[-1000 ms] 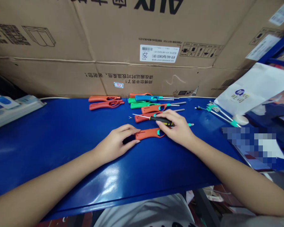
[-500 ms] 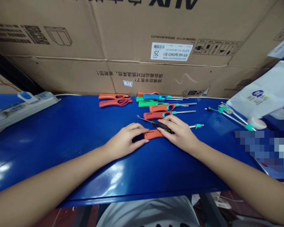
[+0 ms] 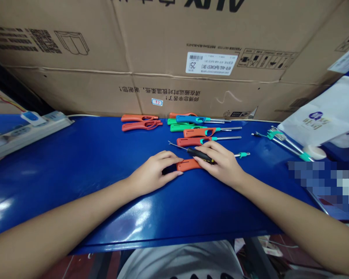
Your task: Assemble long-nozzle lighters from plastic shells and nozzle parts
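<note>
An orange long-nosed lighter (image 3: pixel 187 165) lies on the blue table (image 3: pixel 84 162) between my two hands. My left hand (image 3: pixel 154 171) curls round its butt end, thumb and fingers pinching it. My right hand (image 3: pixel 221 161) covers the lighter's front part and also holds a black-handled screwdriver (image 3: pixel 198 154), whose thin shaft points left. The lighter's metal nozzle with a teal collar (image 3: pixel 242 155) sticks out to the right of my right hand.
Several more lighters, orange (image 3: pixel 195 133), green (image 3: pixel 177 127) and blue (image 3: pixel 189 119), lie behind my hands, and two orange shells (image 3: pixel 140 121) to the left. Loose metal nozzles (image 3: pixel 282 140) and a white bag (image 3: pixel 322 112) lie right. A power strip (image 3: pixel 31 128) sits left. Cardboard boxes (image 3: pixel 163 50) wall the back.
The camera view shifted a little to the left a second ago. My hands have stayed on the orange lighter, and my right hand has slid slightly further over it.
</note>
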The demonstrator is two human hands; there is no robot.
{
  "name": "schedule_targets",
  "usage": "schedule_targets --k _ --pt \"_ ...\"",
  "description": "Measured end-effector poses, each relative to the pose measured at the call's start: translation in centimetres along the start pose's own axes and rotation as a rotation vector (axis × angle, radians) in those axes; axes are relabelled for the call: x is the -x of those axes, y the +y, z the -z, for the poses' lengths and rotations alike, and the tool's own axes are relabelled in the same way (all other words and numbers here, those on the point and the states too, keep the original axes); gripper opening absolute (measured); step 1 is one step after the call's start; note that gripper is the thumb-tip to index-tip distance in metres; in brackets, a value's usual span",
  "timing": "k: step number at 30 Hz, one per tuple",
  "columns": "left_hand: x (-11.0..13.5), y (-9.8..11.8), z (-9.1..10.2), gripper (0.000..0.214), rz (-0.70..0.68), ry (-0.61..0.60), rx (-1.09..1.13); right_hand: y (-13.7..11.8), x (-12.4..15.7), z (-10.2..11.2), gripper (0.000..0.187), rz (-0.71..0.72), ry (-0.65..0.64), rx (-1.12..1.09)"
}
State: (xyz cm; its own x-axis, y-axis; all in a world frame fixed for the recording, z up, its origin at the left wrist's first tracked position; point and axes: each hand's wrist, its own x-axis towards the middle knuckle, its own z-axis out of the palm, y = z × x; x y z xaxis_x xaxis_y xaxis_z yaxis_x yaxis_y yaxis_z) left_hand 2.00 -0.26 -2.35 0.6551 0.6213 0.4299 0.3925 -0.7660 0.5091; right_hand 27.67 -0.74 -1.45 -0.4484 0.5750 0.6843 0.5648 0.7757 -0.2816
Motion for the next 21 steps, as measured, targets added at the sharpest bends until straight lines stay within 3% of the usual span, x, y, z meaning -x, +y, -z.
schedule_targets --k 3,7,14,17,21 --pt "0.0 -0.1 0.0 0.032 0.0 -0.006 0.002 -0.4 -0.2 0.6 0.019 -0.056 0.126 -0.041" --pt "-0.1 -0.1 0.0 0.032 -0.003 -0.002 0.006 -0.2 -0.5 1.7 0.015 -0.237 0.232 -0.186" --pt "0.0 0.0 0.1 0.032 -0.003 0.004 -0.007 1.0 -1.4 3.0 0.019 -0.728 0.36 -0.857" --pt "-0.1 0.2 0.2 0.034 0.012 0.022 0.004 0.8 -1.9 3.4 0.025 -0.809 0.413 -0.984" --pt "-0.3 0.4 0.3 0.031 0.079 0.128 0.078 0.5 -2.1 3.4 0.026 -0.837 0.403 -0.988"
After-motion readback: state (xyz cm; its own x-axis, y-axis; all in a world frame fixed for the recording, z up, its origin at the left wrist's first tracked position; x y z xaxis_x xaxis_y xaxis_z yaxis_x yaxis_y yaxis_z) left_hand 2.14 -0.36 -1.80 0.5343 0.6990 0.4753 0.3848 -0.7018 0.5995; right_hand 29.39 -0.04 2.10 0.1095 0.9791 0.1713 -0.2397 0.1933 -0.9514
